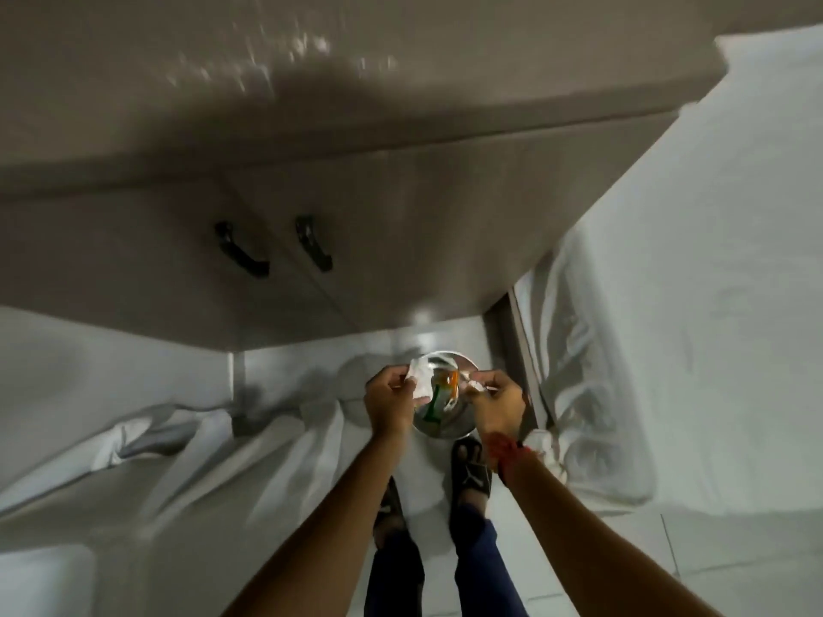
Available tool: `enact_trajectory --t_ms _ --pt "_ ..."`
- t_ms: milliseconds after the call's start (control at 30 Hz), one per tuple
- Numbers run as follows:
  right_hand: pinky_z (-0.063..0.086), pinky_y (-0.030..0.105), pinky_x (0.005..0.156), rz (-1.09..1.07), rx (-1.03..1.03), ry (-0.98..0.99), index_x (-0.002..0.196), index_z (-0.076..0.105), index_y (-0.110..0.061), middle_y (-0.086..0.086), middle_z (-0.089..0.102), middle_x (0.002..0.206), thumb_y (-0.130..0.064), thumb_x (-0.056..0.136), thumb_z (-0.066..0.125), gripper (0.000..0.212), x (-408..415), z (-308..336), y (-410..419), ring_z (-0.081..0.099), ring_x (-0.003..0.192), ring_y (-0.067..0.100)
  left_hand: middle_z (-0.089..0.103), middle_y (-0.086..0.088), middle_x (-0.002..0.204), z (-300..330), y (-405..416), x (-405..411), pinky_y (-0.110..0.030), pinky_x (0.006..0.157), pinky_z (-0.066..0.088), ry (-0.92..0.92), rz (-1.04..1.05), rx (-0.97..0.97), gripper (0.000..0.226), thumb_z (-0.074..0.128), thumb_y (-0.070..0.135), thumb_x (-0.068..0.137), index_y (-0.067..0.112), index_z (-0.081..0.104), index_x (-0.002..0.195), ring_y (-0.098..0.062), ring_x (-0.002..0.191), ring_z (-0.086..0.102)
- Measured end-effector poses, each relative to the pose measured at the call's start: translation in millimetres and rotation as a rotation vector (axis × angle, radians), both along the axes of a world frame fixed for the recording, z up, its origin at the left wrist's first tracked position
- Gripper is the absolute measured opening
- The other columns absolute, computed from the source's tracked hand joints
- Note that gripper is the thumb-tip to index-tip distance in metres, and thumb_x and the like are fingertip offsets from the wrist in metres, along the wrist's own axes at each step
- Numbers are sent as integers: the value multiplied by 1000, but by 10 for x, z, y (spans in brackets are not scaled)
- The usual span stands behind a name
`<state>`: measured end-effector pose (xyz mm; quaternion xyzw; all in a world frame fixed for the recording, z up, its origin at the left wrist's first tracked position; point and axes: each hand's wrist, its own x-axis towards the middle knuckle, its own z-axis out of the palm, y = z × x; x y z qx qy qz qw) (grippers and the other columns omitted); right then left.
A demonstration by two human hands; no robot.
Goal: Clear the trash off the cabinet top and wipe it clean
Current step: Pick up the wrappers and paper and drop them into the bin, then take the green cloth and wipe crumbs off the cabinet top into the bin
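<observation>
Both my hands hover over a round metal bin (463, 365) on the floor in front of the cabinet. My left hand (389, 400) pinches a crumpled white paper (419, 381) over the bin's left side. A smaller white scrap (473, 385) is held in my right hand (496, 405) over the bin's right side. Inside the bin lies an orange and green wrapper (441, 394). The grey cabinet top (356, 82) fills the upper part of the view, with pale specks (307, 44) near its far edge.
Two cabinet doors with black handles (242, 249) (314, 242) face me. White bedding (690, 305) crowds the right side, and more white sheets (156, 416) lie at the left. My sandalled feet (471, 467) stand on the tiled floor just behind the bin.
</observation>
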<state>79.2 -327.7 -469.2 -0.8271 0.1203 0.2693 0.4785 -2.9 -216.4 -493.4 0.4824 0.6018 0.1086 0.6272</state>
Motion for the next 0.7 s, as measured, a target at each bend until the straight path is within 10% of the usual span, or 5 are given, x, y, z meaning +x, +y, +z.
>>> enact_trajectory --t_ms 100,300,533,700 --pt "51 11 57 -111 66 154 80 69 -1 4 65 74 12 77 69 14 -34 -690 -48 62 82 24 67 -24 105 -741 -115 -61 -49 75 64 50 48 -237 27 57 -17 83 -10 70 106 -41 95 67" --pt "53 43 88 30 187 487 94 73 -16 10 70 101 10 82 65 30 97 -1505 -77 64 94 28 57 -17 116 -1403 -204 -75 -49 96 51 -6 -27 -403 40 50 -11 94 -4 55 132 -32 106 57" --pt "52 37 91 296 -24 205 107 69 -5 13 71 109 -6 91 61 18 8 -1019 54 64 105 28 56 -8 83 -802 31 -267 -28 68 38 38 -115 -147 19 56 -10 89 -9 65 105 -18 76 49" --pt "44 26 99 829 -111 -156 109 69 -17 1 69 111 -10 85 60 27 -302 -30 549 63 103 18 72 -12 113 334 427 -444 -32 93 51 82 -160 244 22 58 4 94 1 69 112 -22 103 65"
